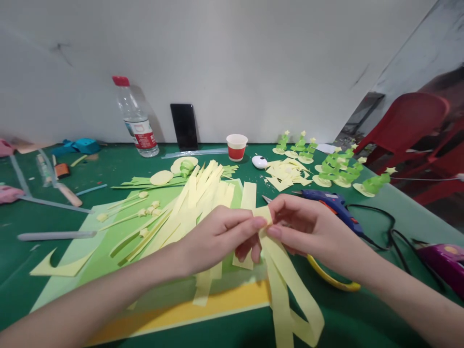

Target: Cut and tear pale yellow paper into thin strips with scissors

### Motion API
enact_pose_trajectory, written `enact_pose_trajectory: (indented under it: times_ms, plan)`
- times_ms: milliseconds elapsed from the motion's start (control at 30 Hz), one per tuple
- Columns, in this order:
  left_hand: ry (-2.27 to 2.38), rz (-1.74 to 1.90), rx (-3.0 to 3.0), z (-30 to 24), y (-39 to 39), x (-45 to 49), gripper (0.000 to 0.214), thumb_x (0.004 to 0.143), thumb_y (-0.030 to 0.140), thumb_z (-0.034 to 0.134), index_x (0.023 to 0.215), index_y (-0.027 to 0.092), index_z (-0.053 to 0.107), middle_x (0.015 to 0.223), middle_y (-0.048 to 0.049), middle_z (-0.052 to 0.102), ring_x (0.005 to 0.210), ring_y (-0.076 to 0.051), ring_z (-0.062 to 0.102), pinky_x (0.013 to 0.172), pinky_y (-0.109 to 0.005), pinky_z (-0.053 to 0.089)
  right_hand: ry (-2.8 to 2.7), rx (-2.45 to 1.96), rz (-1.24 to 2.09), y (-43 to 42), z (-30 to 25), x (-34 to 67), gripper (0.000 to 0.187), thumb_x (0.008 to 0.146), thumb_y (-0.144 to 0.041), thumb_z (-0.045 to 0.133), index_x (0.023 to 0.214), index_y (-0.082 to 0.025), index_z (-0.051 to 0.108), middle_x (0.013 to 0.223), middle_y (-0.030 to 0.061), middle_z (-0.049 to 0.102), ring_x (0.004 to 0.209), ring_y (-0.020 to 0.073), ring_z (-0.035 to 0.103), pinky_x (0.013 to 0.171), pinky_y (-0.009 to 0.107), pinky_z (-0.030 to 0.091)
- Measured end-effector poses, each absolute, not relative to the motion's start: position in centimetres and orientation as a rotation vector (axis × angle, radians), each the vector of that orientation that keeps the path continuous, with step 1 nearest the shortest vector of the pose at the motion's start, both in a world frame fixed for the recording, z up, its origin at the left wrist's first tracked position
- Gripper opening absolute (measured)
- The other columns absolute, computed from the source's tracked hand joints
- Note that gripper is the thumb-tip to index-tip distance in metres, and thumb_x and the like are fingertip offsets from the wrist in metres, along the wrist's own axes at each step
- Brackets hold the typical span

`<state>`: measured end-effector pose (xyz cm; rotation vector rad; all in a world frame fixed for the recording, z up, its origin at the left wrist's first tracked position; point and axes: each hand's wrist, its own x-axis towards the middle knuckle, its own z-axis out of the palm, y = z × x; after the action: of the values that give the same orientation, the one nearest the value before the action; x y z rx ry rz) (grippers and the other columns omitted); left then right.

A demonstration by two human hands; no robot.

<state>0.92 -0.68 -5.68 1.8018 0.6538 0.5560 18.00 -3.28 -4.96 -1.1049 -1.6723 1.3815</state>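
Pale yellow paper strip [282,309] looped down nearest the camera, above the table [217,334]; left hand [224,237] pinched its upper end, right hand [308,224] alongside likewise. Judged light, limp and easily creased, it suited fingertip holds there.

The strip [277,253] is matt paper, the bottle [139,126] glossy plastic.

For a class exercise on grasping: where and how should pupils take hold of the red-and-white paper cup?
Probably lightly around the red band of the paper cup, coming from the front: it stands upright and open-topped, with the pale wall behind it.
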Motion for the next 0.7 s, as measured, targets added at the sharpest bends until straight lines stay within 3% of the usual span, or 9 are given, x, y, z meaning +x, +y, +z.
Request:
enact_pose_trajectory:
  times_ms: [133, 267, 367, 500, 700]
  plan:
    - [0.684, 0.589, 1.755, -5.3, -0.6, 0.8, 0.051, 0.088, 0.043, 0.022, 0.059, 0.014, 0.052, 0.055, 0.0003, 0.052, 0.054, -0.011, 0.049, 0.061, -0.024, 0.041, -1.605, -1.063, 1.277, -2.9, -4.7, 17.5, 0.015, 0.077, -0.023, 0.056, 0.067, -0.016, 0.047, 0.053, -0.0068, 0.041, 0.045, 0.0043, 0.037, 0.042, 0.016, 0.031]
    - [0.734, 0.563, 1.612, -4.9, -1.4, 0.9, 0.025, 0.083, 0.037, 0.044, 0.079, 0.015, 0.056, 0.071, 0.0000, 0.059, 0.059, -0.010, 0.047, 0.058, -0.021, 0.040, -1.482, -0.996, 1.176, -1.4, -3.8, 16.4, 0.016, 0.080, -0.021, 0.052, 0.066, -0.017, 0.045, 0.049, -0.0082, 0.039, 0.041, 0.0030, 0.034, 0.039, 0.015, 0.028]
    - [0.794, 0.442, 1.411, -5.5, -2.9, 0.4, 0.018, 0.081, 0.030, 0.047, 0.087, 0.016, 0.056, 0.070, 0.0006, 0.063, 0.054, -0.008, 0.046, 0.052, -0.019, 0.038, -1.353, -1.049, 1.255, 0.6, -3.4, 15.5, 0.018, 0.083, -0.018, 0.048, 0.066, -0.017, 0.042, 0.045, -0.0091, 0.038, 0.036, 0.0018, 0.030, 0.035, 0.015, 0.021]
    - [0.852, 0.364, 1.223, -7.5, -5.2, -1.6, 0.026, 0.081, 0.039, 0.045, 0.083, 0.015, 0.055, 0.052, 0.0029, 0.057, 0.049, -0.009, 0.046, 0.046, -0.017, 0.032, -1.324, -1.200, 1.389, 3.7, -5.2, 13.9, 0.018, 0.087, -0.016, 0.041, 0.069, -0.016, 0.040, 0.044, -0.0094, 0.038, 0.033, 0.0021, 0.031, 0.032, 0.014, 0.020]
    - [0.770, 0.043, 1.383, -9.1, -7.8, -3.9, 0.038, 0.081, 0.047, 0.037, 0.060, 0.017, 0.047, 0.046, 0.0039, 0.046, 0.034, -0.006, 0.028, 0.036, -0.018, 0.023, -1.455, -1.438, 1.381, 7.6, -10.1, 11.6, 0.018, 0.087, -0.027, 0.046, 0.087, -0.011, 0.054, 0.068, -0.0021, 0.053, 0.048, 0.0045, 0.047, 0.042, 0.017, 0.041]
